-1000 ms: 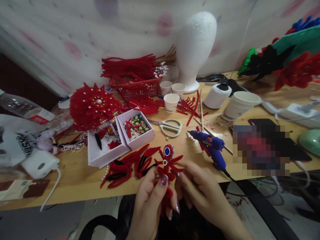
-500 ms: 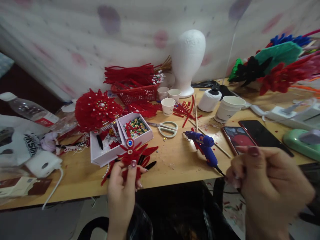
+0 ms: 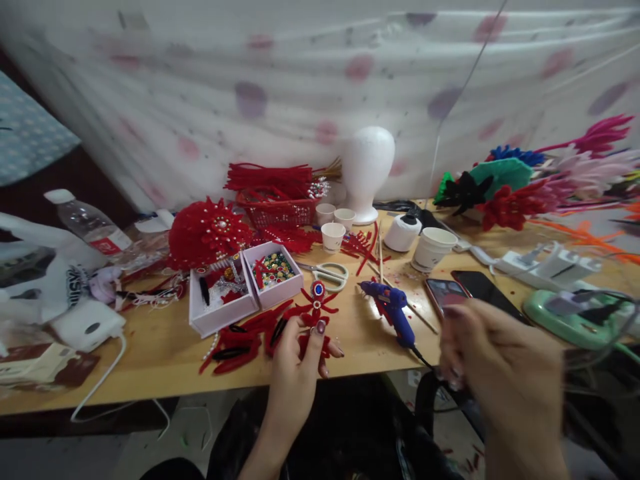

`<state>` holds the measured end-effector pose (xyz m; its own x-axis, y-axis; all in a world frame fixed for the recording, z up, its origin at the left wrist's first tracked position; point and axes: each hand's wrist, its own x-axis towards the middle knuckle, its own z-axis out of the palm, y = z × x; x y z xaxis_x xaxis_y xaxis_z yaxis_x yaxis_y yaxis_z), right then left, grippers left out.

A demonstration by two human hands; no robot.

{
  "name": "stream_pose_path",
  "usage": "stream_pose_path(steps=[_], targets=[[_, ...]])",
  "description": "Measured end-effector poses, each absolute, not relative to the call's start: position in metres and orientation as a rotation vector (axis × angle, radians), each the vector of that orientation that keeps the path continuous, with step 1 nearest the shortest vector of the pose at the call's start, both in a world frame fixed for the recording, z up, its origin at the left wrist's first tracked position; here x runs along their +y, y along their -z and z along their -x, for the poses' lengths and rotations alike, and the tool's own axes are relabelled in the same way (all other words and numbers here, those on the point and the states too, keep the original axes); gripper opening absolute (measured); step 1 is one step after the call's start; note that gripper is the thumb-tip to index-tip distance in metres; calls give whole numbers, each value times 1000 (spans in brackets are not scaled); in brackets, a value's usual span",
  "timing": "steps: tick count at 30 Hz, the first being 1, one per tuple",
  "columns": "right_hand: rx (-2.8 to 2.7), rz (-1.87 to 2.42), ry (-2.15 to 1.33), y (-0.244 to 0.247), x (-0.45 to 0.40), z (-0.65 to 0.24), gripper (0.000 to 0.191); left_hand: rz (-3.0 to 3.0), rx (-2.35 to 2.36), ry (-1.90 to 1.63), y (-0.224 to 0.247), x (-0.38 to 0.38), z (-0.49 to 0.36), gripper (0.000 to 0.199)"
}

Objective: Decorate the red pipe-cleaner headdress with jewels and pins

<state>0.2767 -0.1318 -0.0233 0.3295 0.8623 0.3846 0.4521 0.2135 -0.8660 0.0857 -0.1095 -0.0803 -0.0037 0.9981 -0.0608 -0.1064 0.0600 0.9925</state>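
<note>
Between the thumb and fingers of my left hand (image 3: 299, 363) is a red fuzzy flower ornament (image 3: 319, 305) with a blue gem and a second round gem at its top. My right hand (image 3: 493, 360) is raised at the right, blurred, its fingers closed in a pinch; what they hold, if anything, is too small to make out. Between the hands a blue glue gun (image 3: 395, 310) lies on the table. Two white boxes (image 3: 273, 275) with beads and trims stand left of the ornament. Scissors (image 3: 333, 275) lie just behind it.
A foam head (image 3: 367, 170), a red basket (image 3: 280, 212) of red stems and paper cups (image 3: 333, 237) stand at the back. Two phones (image 3: 487, 293) and a green device (image 3: 565, 320) are right. A large red flower (image 3: 205, 233), a bottle (image 3: 90, 223) and red pieces (image 3: 237, 347) are left.
The view has turned and tilted up a little. My left hand has moved right with the ornament, away from the boxes. My right hand stays pinched, now nearer to the left one.
</note>
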Motion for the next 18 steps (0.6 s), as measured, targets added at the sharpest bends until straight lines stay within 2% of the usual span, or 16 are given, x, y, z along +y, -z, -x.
stream_pose_path(steps=[4,6,13,18], targets=[[-1597,1443,-736,22,-106,-251,33,-997,1104,-1226,80,-111,-79,42],[-1704,1442,-769,25,-94,-238,32,-965,1100,-1222,81,-112,-76,43],[-1707,1456,-558,46,-77,-222,40,-1026,1109,-1043,96,-105,-82,40],[-1540,1435,-697,59,-74,-220,50,-1192,1248,-853,107,-94,-96,34]])
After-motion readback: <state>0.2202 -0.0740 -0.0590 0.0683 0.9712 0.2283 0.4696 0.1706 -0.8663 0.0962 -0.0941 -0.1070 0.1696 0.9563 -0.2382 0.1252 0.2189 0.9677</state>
